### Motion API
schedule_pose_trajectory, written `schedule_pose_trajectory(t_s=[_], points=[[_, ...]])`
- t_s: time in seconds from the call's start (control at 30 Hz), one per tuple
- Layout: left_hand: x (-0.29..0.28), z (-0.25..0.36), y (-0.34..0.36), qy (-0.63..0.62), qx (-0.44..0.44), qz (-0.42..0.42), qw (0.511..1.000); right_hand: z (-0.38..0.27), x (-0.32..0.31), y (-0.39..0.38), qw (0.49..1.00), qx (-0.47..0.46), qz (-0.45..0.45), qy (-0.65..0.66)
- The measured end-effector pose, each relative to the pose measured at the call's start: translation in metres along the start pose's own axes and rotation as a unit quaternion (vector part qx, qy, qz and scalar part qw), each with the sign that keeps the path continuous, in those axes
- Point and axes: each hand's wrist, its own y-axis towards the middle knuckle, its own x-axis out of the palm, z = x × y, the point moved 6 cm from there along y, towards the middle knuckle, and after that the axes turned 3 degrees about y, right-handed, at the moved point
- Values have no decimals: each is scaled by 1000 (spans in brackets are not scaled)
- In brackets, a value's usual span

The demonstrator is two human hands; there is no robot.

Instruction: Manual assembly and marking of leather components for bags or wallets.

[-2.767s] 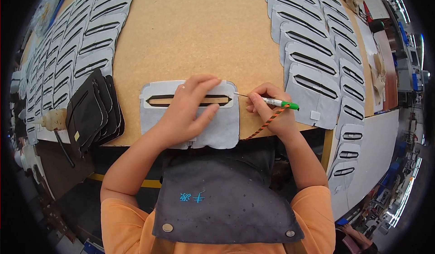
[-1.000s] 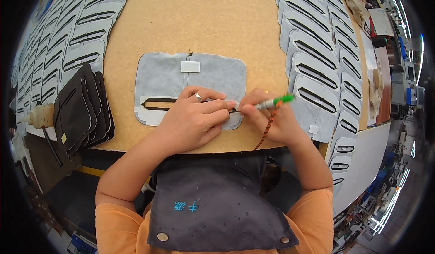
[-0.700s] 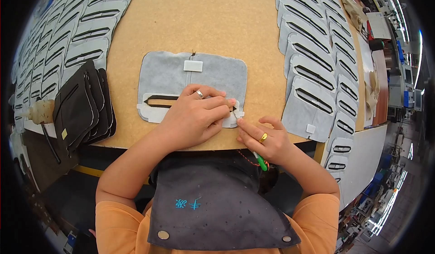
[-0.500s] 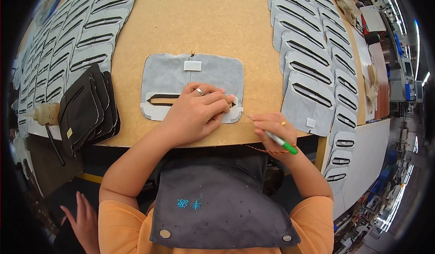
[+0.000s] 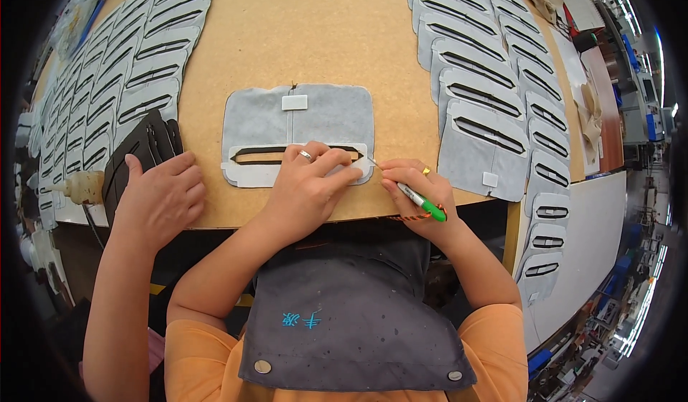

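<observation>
In front of me a grey panel (image 5: pixel 258 119) lies flat, its slot edged in black with white strips around it. My left hand (image 5: pixel 308 187), with a silver ring, bends over the slot's right part, fingertips pressing on the panel. My right hand (image 5: pixel 419 194), with a gold-coloured ring, grips a white-and-green pen-shaped tool (image 5: pixel 423 201). Its thin, metallic-looking tip meets the panel's right edge beside the slot's end; the exact kind of tip is too small to tell. A small white patch (image 5: pixel 294 102) sits near the panel's top edge.
Overlapping rows of similar slotted panels line the left (image 5: pixel 154 72) and right (image 5: pixel 480 140) of the table (image 5: pixel 315 36). Another person's hand (image 5: pixel 161 194) rests on a stack of dark panels (image 5: pixel 140 144) at left, near a cream-coloured bottle (image 5: pixel 82 187).
Another person's arm has reached in from the lower left onto the dark stack. My left fingers have shifted and spread a little, and the tool's tip has moved up along the panel's right edge.
</observation>
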Motion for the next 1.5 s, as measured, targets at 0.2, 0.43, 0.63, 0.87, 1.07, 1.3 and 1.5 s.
schedule_pose_trajectory(t_s=[0.2,0.43,0.63,0.87,1.07,1.3,1.5], points=[[3,-10,-2,-66,-52,15,996,27,-5,-8,970,213,20,117],[2,-3,0,-29,-36,36,998,21,4,3,980,133,39,143],[2,-1,0,-10,-24,15,1000,8,10,12,999,17,-8,40],[4,0,2,9,-34,3,999,-6,13,15,994,-66,-32,-77],[4,1,2,27,-37,4,999,21,4,22,995,81,-14,50],[6,0,-1,21,-41,-5,999,50,4,18,892,339,52,294],[7,2,1,35,-39,-12,999,56,-4,15,889,287,96,343]])
